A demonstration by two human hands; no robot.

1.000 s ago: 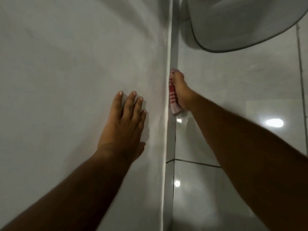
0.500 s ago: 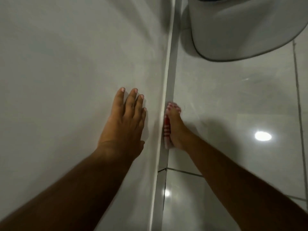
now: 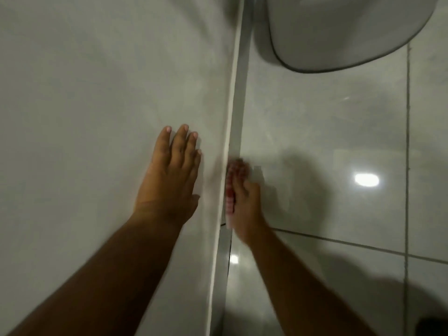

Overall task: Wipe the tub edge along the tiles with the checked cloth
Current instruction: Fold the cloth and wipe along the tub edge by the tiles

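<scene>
The white tub edge [image 3: 229, 132] runs up the middle of the view, between the pale tub surface [image 3: 84, 117] on the left and the glossy grey tiles [image 3: 315, 132] on the right. My right hand [image 3: 246, 204] is shut on the red-and-white checked cloth [image 3: 230, 190] and presses it against the edge from the tile side; the hand is blurred. My left hand [image 3: 171, 180] lies flat on the tub surface just left of the edge, fingers apart, holding nothing.
A white rounded fixture [image 3: 339, 32] hangs into view at the top right, above the tiles. Dark grout lines [image 3: 408, 141] cross the tiles, and a lamp's reflection [image 3: 366, 179] shines to the right of my right hand.
My right hand has slid the cloth along the edge towards me, from well beyond my left hand to beside it. My left hand has stayed flat in place.
</scene>
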